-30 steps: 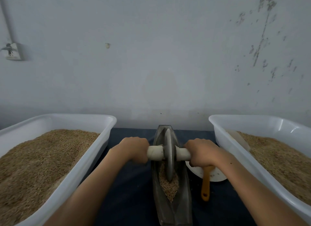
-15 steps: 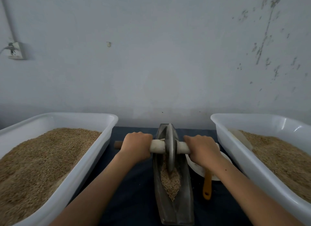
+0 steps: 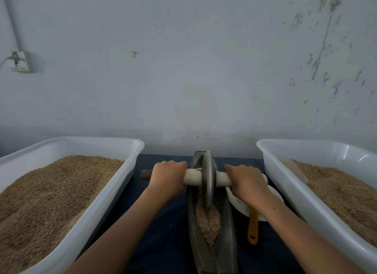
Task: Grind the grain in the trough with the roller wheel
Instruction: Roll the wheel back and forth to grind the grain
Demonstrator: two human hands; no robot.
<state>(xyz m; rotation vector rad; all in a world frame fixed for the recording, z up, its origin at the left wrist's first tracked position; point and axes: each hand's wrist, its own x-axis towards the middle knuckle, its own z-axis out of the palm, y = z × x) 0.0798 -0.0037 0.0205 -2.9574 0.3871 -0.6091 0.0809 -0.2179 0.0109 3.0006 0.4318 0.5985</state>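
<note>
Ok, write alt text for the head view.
Two hands, left hand and right hand, grip the axle handle of a roller wheel standing in a narrow trough of grain. White tubs of grain, left tub and right tub, flank it.

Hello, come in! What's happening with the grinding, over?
Both hands grip the roller wheel axle. Wheel stands in trough, far end. Grain heaped nearside. Nothing blocking.

No readable text anywhere.
No lettering, labels, brands or numbers legible on tubs, trough, wheel, wall or socket.
</note>
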